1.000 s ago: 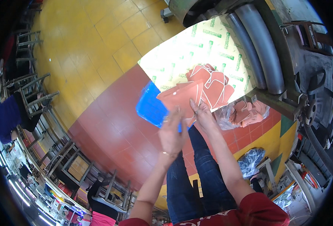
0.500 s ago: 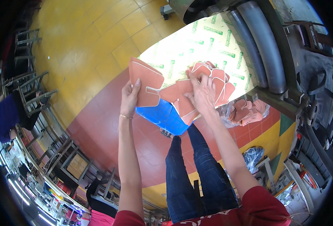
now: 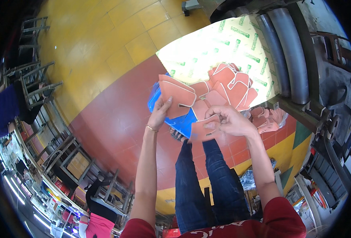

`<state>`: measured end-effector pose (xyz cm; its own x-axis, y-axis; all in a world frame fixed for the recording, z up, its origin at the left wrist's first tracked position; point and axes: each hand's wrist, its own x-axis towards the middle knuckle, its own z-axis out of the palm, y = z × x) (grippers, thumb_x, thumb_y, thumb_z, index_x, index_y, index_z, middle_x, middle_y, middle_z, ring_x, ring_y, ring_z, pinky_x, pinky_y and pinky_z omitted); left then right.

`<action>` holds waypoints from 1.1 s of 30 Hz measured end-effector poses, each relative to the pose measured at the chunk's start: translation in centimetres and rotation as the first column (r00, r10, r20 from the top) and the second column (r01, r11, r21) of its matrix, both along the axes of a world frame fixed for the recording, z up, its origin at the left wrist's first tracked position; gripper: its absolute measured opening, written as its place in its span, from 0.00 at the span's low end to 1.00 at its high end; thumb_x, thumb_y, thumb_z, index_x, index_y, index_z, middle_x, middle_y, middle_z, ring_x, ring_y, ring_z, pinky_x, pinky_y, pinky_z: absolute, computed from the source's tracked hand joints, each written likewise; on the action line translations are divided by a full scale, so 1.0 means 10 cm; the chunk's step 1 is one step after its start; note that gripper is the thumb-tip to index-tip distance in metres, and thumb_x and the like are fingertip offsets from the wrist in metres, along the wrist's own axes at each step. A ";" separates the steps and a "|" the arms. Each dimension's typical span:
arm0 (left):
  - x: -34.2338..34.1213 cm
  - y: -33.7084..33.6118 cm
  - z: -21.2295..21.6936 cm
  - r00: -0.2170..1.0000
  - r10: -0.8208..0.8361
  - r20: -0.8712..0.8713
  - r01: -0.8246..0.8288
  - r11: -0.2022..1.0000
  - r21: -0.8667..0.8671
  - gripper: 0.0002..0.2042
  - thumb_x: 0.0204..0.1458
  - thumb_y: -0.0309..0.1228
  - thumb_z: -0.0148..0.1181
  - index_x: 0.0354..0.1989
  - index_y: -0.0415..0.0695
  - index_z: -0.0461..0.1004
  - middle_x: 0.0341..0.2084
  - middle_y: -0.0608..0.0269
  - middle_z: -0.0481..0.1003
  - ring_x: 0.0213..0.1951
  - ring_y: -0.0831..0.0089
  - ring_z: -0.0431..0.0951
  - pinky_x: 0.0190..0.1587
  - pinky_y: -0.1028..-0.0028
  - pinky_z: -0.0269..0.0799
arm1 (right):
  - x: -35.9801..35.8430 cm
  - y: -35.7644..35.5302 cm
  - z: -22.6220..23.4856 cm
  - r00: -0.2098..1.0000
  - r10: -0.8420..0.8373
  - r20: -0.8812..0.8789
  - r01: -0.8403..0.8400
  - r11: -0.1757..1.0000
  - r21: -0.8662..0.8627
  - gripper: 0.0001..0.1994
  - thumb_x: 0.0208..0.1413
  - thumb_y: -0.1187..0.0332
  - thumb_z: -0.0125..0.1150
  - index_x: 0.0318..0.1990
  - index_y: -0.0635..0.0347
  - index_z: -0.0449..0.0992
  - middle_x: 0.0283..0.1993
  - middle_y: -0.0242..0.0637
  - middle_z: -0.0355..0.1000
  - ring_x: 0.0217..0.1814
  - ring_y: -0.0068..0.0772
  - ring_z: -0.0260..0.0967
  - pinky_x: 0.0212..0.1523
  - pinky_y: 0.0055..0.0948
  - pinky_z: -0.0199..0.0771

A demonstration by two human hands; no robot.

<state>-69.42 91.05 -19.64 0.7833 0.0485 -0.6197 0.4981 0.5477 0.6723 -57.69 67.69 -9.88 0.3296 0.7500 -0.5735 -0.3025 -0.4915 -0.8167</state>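
Observation:
My left hand (image 3: 159,112) grips a flat salmon-coloured cut piece (image 3: 176,94) with pale edges and a small slot, thumb on top; it looks like a small stack of pieces. My right hand (image 3: 233,122) pinches a separate salmon slotted piece (image 3: 202,131) between thumb and fingers, low and near my legs. Beyond it, several overlapping salmon pieces (image 3: 227,81) with white edges lie spread on a pale yellow printed sheet (image 3: 199,47). A blue surface (image 3: 181,123) shows underneath, between my hands. I cannot tell the material of the pieces.
Two dark rollers (image 3: 288,55) in a machine frame stand right of the sheet. Below them, a clear plastic bag (image 3: 268,119) holds more salmon pieces. Metal-framed stools (image 3: 74,164) line the left, with a person in pink (image 3: 98,222) at lower left. Red and yellow tiles form the floor.
My right hand has come off the pile and moved toward me with one piece pinched in it. My left hand and its piece now appear lower and further right.

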 end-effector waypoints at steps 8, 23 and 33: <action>-0.22 -0.22 0.10 0.998 0.007 -0.061 -0.026 0.949 -0.314 0.25 0.63 0.41 0.44 0.63 0.38 0.55 0.59 0.60 0.63 0.59 0.74 0.62 0.61 0.70 0.58 | -0.23 0.58 -0.41 0.881 -0.368 0.298 0.370 0.928 0.049 0.15 0.51 0.71 0.63 0.46 0.64 0.70 0.36 0.38 0.67 0.41 0.34 0.69 0.42 0.34 0.71; -0.66 0.09 0.09 0.975 0.182 -0.128 -0.178 0.983 0.049 0.17 0.61 0.34 0.50 0.55 0.37 0.64 0.48 0.60 0.72 0.49 0.76 0.72 0.52 0.73 0.69 | -0.50 0.09 -0.73 0.559 0.101 0.823 0.492 0.758 -0.428 0.30 0.41 0.60 0.70 0.54 0.55 0.66 0.39 0.44 0.69 0.45 0.46 0.68 0.47 0.42 0.64; -0.52 -0.15 0.23 0.993 0.114 0.021 -0.115 0.934 0.339 0.18 0.62 0.31 0.47 0.57 0.36 0.62 0.50 0.60 0.71 0.51 0.76 0.69 0.53 0.74 0.66 | -0.49 -0.11 -0.05 0.913 -0.125 0.388 0.291 0.866 -0.407 0.29 0.46 0.72 0.59 0.59 0.61 0.59 0.46 0.57 0.71 0.45 0.58 0.71 0.48 0.41 0.70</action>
